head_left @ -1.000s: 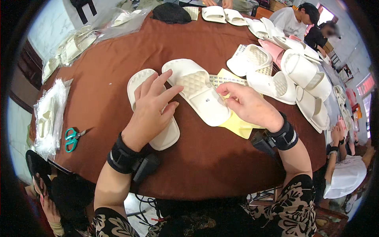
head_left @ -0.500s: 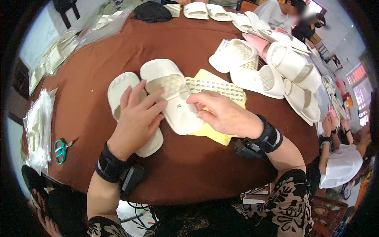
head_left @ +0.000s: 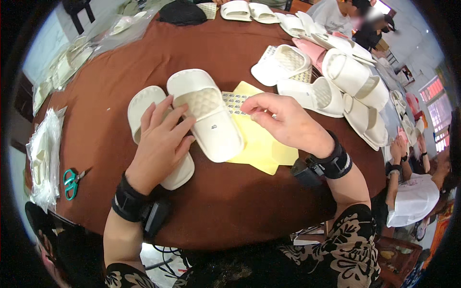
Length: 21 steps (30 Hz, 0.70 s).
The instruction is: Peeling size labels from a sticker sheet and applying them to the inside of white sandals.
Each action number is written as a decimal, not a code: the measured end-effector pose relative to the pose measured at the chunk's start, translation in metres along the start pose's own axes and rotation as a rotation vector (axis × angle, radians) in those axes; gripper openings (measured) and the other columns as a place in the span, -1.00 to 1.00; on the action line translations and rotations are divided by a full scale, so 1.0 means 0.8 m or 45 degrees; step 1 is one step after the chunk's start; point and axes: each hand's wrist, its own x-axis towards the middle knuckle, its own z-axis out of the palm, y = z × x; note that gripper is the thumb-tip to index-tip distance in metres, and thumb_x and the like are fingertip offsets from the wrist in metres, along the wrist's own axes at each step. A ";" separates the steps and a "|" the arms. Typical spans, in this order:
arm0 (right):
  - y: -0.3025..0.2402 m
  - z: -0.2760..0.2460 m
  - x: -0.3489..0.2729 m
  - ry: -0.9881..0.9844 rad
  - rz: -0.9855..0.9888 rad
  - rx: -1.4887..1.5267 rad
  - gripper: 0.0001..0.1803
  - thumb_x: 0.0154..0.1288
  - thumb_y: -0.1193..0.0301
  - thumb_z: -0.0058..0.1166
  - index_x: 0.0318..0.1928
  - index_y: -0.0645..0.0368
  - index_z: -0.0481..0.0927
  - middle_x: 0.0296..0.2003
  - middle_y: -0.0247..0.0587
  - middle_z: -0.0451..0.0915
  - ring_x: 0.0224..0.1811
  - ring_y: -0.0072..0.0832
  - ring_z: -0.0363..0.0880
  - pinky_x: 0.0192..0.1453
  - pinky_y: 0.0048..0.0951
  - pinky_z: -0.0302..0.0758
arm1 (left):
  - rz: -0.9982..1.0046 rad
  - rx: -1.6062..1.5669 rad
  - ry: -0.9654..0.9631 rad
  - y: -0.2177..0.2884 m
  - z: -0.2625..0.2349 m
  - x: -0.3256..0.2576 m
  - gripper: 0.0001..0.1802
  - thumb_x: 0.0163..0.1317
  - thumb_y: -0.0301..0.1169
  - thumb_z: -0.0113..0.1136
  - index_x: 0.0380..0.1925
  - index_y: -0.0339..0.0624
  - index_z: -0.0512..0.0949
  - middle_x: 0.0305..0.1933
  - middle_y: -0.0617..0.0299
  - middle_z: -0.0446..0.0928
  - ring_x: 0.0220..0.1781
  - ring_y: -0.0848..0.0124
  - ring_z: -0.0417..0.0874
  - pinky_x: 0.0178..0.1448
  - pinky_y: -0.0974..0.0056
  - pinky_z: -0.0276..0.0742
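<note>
Two cream slide slippers lie before me, side by side and slanted. My left hand (head_left: 156, 144) has its fingers spread over the left slipper (head_left: 178, 174), fingertips touching the edge of the right slipper (head_left: 218, 139). A small dark sticker (head_left: 214, 127) shows on the right slipper's footbed. Right of it, a sheet of small dark stickers (head_left: 234, 102) rests on yellow paper (head_left: 257, 139). My right hand (head_left: 290, 122) hovers over the sheet, thumb and index finger drawn together at its edge. Whatever they pinch is too small to make out. The hand partly hides the sheet.
Teal-handled scissors (head_left: 71, 184) and bagged slippers (head_left: 45, 153) lie at the left. Many white slippers (head_left: 353, 72) and a pink slipper (head_left: 309, 52) are heaped at the right. A black cap-like cloth (head_left: 182, 13) sits at the far edge. Other people work around the brown-covered table (head_left: 120, 72).
My right hand has moved from the right slipper's footbed, right and up, to the sticker sheet. The left hand stays on the slippers.
</note>
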 end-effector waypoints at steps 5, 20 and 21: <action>-0.004 0.012 0.001 -0.059 0.009 -0.014 -0.80 0.29 0.51 -0.02 -0.11 0.28 0.57 -0.27 0.02 0.64 -0.22 -0.20 0.64 -0.14 -0.32 0.53 | -0.005 0.009 0.026 -0.001 0.002 0.001 -0.61 0.11 -0.48 0.20 0.00 -0.10 0.53 0.23 0.15 0.43 0.42 0.03 0.22 0.45 -0.09 0.00; -0.038 0.030 0.025 -0.203 -0.117 -0.055 -0.74 0.24 0.60 -0.09 -0.06 0.31 0.51 -0.19 0.00 0.61 -0.15 -0.26 0.61 -0.05 -0.35 0.52 | -0.235 -0.858 0.397 -0.040 -0.014 0.001 -0.59 0.11 -0.76 -0.11 -0.11 -0.25 0.60 -0.03 0.18 0.62 0.09 0.34 0.57 0.24 0.31 0.38; -0.039 0.033 0.031 -0.207 -0.124 -0.053 -0.74 0.24 0.60 -0.09 -0.06 0.31 0.51 -0.19 0.00 0.61 -0.15 -0.26 0.61 -0.05 -0.35 0.52 | -0.217 -0.797 0.400 -0.036 -0.016 -0.002 -0.59 0.12 -0.76 -0.11 -0.10 -0.24 0.59 -0.09 0.19 0.61 0.02 0.36 0.57 0.19 0.32 0.40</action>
